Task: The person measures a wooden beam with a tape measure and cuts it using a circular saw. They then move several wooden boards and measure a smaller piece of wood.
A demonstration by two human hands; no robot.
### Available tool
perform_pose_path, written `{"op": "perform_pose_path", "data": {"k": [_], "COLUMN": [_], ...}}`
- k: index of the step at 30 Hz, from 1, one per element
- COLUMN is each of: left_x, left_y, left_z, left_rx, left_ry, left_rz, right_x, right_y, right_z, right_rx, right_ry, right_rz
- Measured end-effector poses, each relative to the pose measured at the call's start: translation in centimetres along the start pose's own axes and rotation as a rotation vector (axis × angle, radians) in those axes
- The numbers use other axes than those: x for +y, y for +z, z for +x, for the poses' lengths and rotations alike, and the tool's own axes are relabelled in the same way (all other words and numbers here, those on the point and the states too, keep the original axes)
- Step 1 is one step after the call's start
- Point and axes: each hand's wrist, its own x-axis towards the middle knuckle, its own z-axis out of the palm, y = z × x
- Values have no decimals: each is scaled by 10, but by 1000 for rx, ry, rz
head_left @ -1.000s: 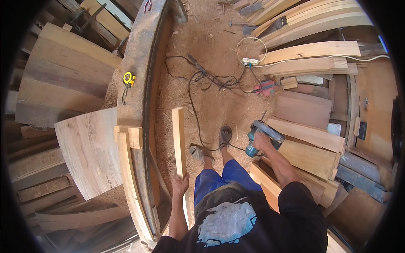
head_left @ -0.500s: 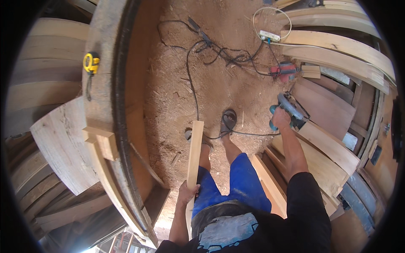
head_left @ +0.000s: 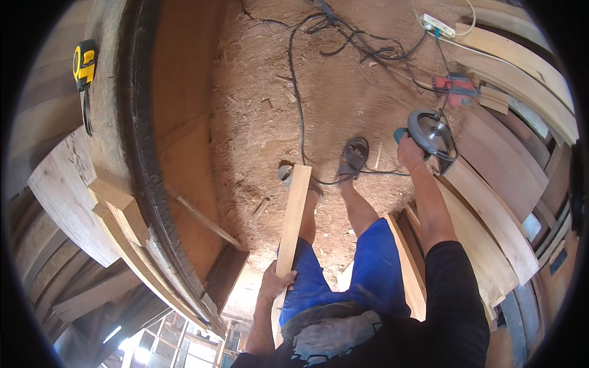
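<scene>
My left hand (head_left: 276,282) is closed around a long pale wooden batten (head_left: 294,214) that points forward past my left leg. Over at the right, my right hand (head_left: 411,150) grips a circular saw (head_left: 431,132) with a teal body and a grey guard. Its round blade faces up into view. The saw is just beyond the far end of some stacked boards (head_left: 485,208). A black cord (head_left: 383,172) runs from the saw's side across the floor past my sandals.
A thick-edged workbench (head_left: 138,122) stands at left, bearing a yellow tape measure (head_left: 84,64) and wooden offcuts (head_left: 119,208). Tangled cords (head_left: 362,46) cross the sawdust-covered floor near a white power strip (head_left: 438,26) and a red power tool (head_left: 455,89). Planks (head_left: 509,52) line the right.
The saw has turned in my right hand, so its blade now shows. My view has shifted, moving the bench leftward and the cords up. My left hand still holds the batten.
</scene>
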Motion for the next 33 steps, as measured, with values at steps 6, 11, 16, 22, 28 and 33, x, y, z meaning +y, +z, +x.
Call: {"op": "perform_pose_path", "data": {"k": [6,11,16,22,28,33], "left_x": [-12,4,10,10,2,58], "left_y": [-8,-9,-8,-7,6,-3], "left_z": [-3,4,-8,-33,-74,-127], "left_rx": [48,0,3,15,246,258], "left_ry": [-36,-80,-20,68,369,600], "left_rz": [-8,112,140,234,476,172], "right_x": [-76,-57,-77,-90,-92,-129], "right_y": [78,106,73,45,22,-92], "right_z": [9,42,3,-83,-212,-369], "right_rx": [71,-85,-125,103,-236,-819], "right_ry": [-335,-384,-473,-759,-596,-812], "right_rz": [-230,-256,-323,185,706,1225]}}
